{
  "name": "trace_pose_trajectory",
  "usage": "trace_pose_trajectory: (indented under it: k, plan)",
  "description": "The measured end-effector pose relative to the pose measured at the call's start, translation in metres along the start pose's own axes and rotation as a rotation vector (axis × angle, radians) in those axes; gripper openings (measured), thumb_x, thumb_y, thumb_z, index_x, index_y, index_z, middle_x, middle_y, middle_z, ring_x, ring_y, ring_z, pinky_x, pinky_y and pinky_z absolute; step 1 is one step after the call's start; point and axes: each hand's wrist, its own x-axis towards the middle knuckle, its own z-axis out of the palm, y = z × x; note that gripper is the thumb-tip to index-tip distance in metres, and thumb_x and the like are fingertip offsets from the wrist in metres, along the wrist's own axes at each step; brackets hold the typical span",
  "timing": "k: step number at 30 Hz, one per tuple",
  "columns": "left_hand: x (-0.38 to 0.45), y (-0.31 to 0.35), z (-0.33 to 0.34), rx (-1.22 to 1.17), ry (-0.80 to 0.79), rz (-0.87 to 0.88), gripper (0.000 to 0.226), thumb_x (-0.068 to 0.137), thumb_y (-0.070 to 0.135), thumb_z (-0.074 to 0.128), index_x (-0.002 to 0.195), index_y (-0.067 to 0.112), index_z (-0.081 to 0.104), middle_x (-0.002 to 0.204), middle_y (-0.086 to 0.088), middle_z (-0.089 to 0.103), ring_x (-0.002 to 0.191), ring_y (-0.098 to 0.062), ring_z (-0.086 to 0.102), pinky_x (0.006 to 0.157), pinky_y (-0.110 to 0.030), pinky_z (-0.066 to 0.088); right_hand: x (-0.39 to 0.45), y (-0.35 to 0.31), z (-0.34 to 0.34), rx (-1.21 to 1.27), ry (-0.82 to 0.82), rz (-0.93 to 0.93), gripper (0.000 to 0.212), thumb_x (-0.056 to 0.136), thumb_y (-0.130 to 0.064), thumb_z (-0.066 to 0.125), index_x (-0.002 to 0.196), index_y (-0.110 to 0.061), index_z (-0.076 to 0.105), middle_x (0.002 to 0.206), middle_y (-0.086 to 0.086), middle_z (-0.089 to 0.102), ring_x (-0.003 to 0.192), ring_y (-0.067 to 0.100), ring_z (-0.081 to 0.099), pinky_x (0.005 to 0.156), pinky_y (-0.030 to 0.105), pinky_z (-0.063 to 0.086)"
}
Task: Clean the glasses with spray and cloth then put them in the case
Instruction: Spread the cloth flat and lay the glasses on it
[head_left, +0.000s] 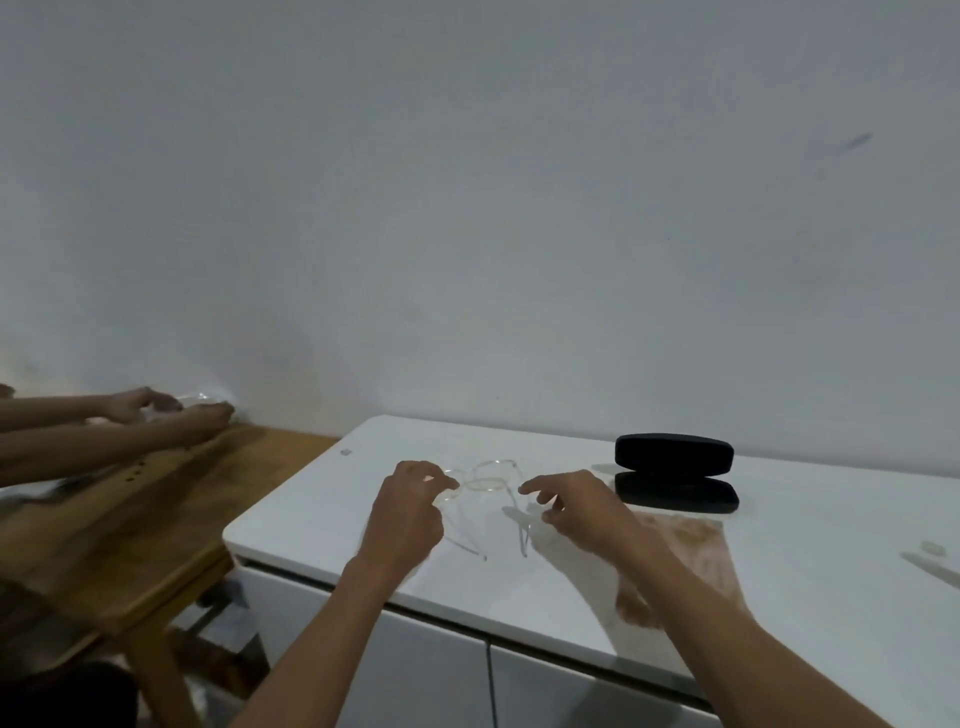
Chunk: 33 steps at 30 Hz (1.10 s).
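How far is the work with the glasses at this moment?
Done: the black case already stands open on the white cabinet top. In hand: the clear glasses lie unfolded on the top, the left hand pinching one side and the right hand at the other. Left: putting them in the case. No spray or cloth is identifiable, so whether cleaning happened cannot be told.

At lower centre of the frame, the glasses (485, 486) look like clear, colourless plastic, thin and glossy, almost lost against the surface beneath. That cabinet top (779, 571) is white, smooth and shiny enough to mirror the forearm and the case. The case (674, 470), right of centre, is black and matt, with a soft, slightly textured look. At left, the table (156, 519) is brown wood with visible grain and a dull sheen. The wall (467, 208) behind is plain, matt white.
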Motion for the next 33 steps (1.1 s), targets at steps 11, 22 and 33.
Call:
trace_pose_trajectory:
  k: [11,22,33]
  plan:
    - [-0.004,-0.021,0.009,0.065,0.060,0.080,0.028,0.058,0.008,0.096,0.076,0.022,0.078,0.089,0.006,0.071,0.084,-0.016,0.068,0.041,-0.029,0.053,0.029,0.008,0.032,-0.044,0.160,-0.022,0.034,0.096,-0.016,0.062,0.121,-0.034,0.075,0.107,-0.002,0.076,0.105,0.020,0.066,0.082,0.027,0.043]
    - [0.031,0.001,0.012,-0.186,0.243,-0.183,0.014,0.083,0.012,0.082,0.094,0.020,0.081,0.084,0.003,0.077,0.082,-0.021,0.071,0.067,-0.030,0.053,0.025,0.008,-0.005,0.210,0.459,-0.069,0.014,0.093,-0.015,0.069,0.093,-0.024,0.079,0.091,-0.012,0.079,0.074,0.011,0.070,0.077,0.036,0.058]
    - [0.064,0.116,0.032,-0.486,-0.073,-0.206,0.012,0.085,0.024,0.077,0.096,0.023,0.082,0.086,0.008,0.078,0.078,-0.014,0.069,0.075,-0.029,0.052,-0.062,0.070,-0.077,0.182,0.639,0.087,0.016,0.093,-0.011,0.069,0.104,-0.018,0.078,0.077,-0.010,0.073,0.072,0.012,0.070,0.069,0.033,0.057]
